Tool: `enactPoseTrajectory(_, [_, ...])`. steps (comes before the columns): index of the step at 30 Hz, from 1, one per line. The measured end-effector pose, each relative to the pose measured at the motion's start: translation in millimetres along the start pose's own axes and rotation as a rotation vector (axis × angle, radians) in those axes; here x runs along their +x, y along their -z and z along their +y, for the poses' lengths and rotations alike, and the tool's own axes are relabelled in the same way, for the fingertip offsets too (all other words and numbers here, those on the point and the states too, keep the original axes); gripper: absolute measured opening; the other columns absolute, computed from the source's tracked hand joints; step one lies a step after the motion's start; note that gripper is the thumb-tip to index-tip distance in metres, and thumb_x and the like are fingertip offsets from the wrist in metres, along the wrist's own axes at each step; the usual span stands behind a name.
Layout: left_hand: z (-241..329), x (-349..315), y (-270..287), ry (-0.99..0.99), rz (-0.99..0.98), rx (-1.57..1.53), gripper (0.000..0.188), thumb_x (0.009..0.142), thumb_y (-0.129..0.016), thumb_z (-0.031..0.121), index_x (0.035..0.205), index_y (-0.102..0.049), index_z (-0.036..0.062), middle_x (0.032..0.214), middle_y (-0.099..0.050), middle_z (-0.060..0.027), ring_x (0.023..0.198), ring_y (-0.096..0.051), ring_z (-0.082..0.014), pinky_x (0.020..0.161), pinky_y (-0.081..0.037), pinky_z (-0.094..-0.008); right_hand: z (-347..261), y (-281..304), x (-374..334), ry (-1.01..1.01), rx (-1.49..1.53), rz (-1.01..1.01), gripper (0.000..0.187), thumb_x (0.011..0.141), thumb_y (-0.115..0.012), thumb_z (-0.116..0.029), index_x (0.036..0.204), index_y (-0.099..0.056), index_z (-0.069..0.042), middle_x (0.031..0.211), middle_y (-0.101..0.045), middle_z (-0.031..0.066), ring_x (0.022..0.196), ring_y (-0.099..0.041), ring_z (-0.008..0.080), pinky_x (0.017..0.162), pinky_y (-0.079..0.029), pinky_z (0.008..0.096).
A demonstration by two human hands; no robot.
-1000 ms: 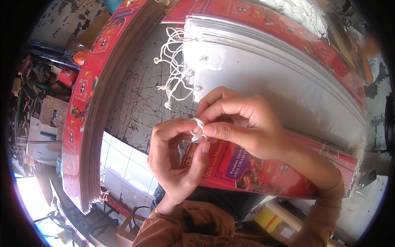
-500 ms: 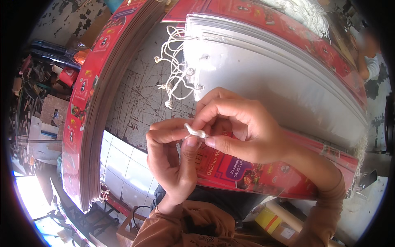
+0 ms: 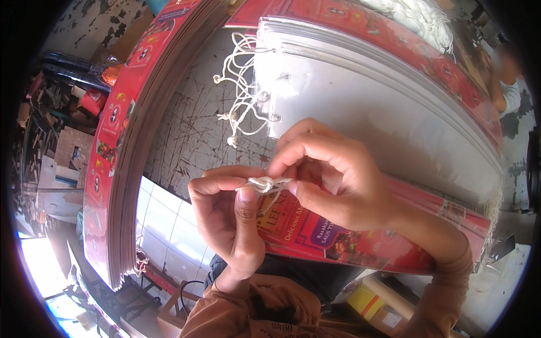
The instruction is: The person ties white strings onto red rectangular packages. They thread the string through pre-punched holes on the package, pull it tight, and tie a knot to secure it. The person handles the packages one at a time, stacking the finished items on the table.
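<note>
Drawn slightly apart since the earlier frame: left hand [image 3: 231,231] now farther left, right hand [image 3: 358,186] in nearly the same place, with white cord [image 3: 262,183] stretched from a short twist into a longer, knotted length. Located in the gap between the two hands, right at the fingertips. Pinched at its left end between left thumb and index finger; left hand closed on it. Pinched at its right end between right thumb and bent fingers; right hand closed on it too. Held above a glossy red printed board [image 3: 377,250], lying beneath the right hand and forearm, with a purple label and a food picture.

Just beyond the right hand, a thick white-faced stack [image 3: 360,101] of boards. At its left edge, ahead of the left hand, cord loops [image 3: 233,141] with small knotted ends, over a grey, heavily scratched desk [image 3: 189,112]. Left of the left hand, a long red stack [image 3: 112,146] of printed boards; nearer, white floor tiles [image 3: 183,225]. Well beyond the right hand, a tangled string bundle [image 3: 420,25]. Far right of the right hand, another person [image 3: 511,96] in a white sleeve. Below the right hand, a yellow box [image 3: 365,298].
</note>
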State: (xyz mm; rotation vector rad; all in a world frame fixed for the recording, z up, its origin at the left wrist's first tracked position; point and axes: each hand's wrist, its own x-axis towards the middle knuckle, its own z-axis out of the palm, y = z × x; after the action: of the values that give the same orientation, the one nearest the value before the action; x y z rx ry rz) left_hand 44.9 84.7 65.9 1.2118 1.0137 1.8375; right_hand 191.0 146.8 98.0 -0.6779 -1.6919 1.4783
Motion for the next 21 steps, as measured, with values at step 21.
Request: enactPoseTrajectory(21, [-5.5,3.7,-0.2,-0.138,-0.141,0.126,0.042,0.081,-0.067,0.006,0.113,-0.042,-0.0017,0.103,-0.053,-0.0173,0.080,-0.058,-0.0147,0.073,-0.048,-0.0266,1.6,-1.9,-0.7,0.105,-0.221,0.011,0.017,0.072,-0.056,0.009,0.087,-0.058,0.001,0.089,-0.054,0.0097,0.075,-0.059,0.0184,0.067,-0.048,0.0295])
